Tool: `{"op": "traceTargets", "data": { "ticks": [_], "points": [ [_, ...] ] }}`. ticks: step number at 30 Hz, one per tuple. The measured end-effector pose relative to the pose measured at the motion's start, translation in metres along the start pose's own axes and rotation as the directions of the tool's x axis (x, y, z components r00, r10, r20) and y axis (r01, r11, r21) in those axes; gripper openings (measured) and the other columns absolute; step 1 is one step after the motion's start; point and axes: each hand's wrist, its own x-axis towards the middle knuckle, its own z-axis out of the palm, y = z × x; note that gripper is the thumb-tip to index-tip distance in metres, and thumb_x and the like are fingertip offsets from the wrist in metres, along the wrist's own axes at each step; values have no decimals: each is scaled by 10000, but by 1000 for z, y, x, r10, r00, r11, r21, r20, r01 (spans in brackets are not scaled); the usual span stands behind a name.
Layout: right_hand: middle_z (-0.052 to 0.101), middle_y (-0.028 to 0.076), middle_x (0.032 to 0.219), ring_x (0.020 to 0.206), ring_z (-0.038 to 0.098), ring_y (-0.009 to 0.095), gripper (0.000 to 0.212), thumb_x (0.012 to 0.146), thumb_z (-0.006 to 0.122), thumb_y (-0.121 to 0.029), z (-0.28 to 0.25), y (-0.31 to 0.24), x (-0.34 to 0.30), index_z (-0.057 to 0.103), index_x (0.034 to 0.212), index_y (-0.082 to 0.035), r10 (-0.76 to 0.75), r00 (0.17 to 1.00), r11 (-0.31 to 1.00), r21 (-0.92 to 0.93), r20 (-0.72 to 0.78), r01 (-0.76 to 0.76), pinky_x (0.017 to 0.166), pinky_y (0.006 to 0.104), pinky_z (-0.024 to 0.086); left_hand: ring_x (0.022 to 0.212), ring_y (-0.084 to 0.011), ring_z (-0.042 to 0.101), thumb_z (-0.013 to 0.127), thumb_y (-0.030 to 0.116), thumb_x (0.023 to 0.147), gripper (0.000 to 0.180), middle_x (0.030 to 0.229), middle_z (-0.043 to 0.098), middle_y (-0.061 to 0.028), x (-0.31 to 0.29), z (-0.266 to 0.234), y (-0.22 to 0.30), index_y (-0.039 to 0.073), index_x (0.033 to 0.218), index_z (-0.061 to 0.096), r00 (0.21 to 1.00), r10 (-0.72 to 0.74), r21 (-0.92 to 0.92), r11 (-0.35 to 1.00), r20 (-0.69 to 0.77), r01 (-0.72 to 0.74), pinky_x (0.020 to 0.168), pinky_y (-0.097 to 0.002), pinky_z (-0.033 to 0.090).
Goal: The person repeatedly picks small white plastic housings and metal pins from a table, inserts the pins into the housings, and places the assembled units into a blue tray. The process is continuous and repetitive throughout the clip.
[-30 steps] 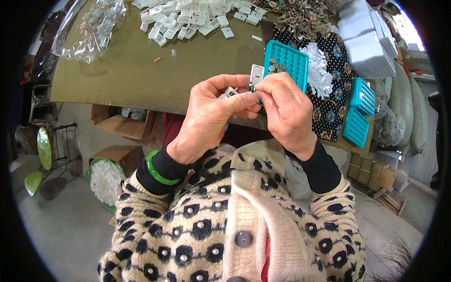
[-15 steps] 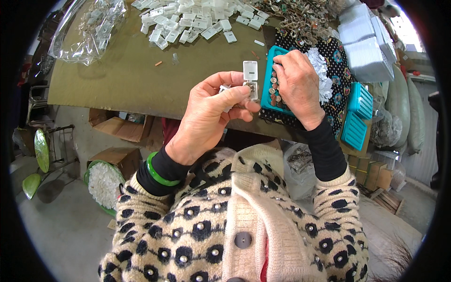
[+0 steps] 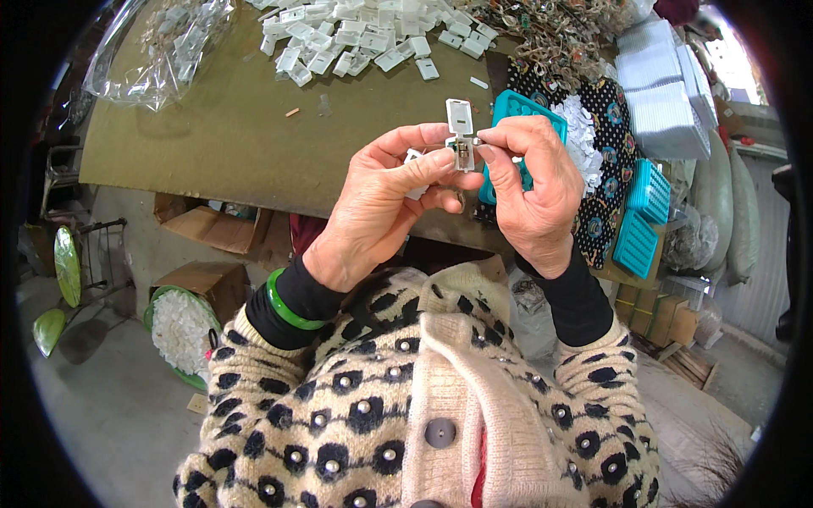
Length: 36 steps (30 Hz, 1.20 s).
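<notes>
A small white plastic case [image 3: 459, 117], its lid flipped up, is held over the table's near edge between the thumb and fingers of my left hand [image 3: 368, 190]. Another white piece [image 3: 414, 158] shows tucked in that palm; its shape is mostly hidden. At the case's right side, my right hand [image 3: 542, 190] pinches a small round silvery piece [image 3: 478, 141], like a button cell, between thumb and forefinger. Partly behind my right hand lies a teal tray [image 3: 511, 103].
White cases [image 3: 356, 42] lie heaped at the table's far side, left of tangled wired parts [image 3: 559, 34]. A clear bag [image 3: 157, 63] sits far left. White slips [image 3: 578, 140], stacked white trays [image 3: 656, 93] and teal racks [image 3: 639, 229] stand right. A basket [image 3: 157, 313] is on the floor.
My right hand has left the teal tray and come left to the case, with a small silvery piece in its fingertips. My left hand still holds the case.
</notes>
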Motion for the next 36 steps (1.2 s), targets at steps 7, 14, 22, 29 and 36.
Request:
{"op": "traceTargets", "data": {
  "ticks": [7, 14, 22, 29, 36],
  "points": [
    [596, 109, 861, 742, 585, 278, 200, 758, 716, 41, 10, 1, -5, 615, 918, -23, -114, 992, 991, -78, -54, 110, 641, 363, 468, 738, -165, 681, 656, 42, 915, 225, 957, 689, -110, -3, -4, -3, -14, 1132, 627, 1000, 4, -58, 998, -7, -4, 549, -242, 525],
    [609, 127, 860, 751, 605, 273, 151, 815, 673, 66, -5, 1, -1, 605, 938, 9, -151, 976, 988, 26, 156, 149, 650, 337, 503, 674, -123, 634, 659, 25, 911, 177, 881, 680, -80, -8, 3, -6, -14, 1083, 648, 998, 55, -24, 998, -26, -56, 518, -205, 459],
    [563, 44, 1049, 914, 563, 122, 210, 908, 667, -64, -17, -6, -10, 511, 1046, -38, 420, 724, 160, 741, 547, -652, 779, 276, 490, 712, -103, 640, 688, 14, 888, 136, 893, 688, -64, -15, 15, -4, 17, 1022, 665, 989, 145, 146, 979, 14, -146, 553, -180, 476],
    [594, 61, 1049, 935, 581, 101, 312, 907, 663, -39, -15, -15, -15, 502, 1172, -2, 468, 720, 82, 786, 513, -613, 785, 230, 495, 744, -102, 657, 680, 45, 907, 140, 903, 687, -55, -20, 18, -10, 39, 1039, 633, 992, 125, 212, 969, 30, -128, 539, -171, 447],
    [669, 69, 1054, 931, 636, 105, 322, 949, 613, -45, -16, -14, -18, 580, 1264, 16, 482, 809, 454, 694, 336, -559, 820, 246, 526, 806, -195, 696, 666, 114, 923, 172, 1002, 690, -113, -23, 15, -12, 48, 1071, 609, 999, 41, 155, 987, 21, -44, 500, -191, 397]
  ]
}}
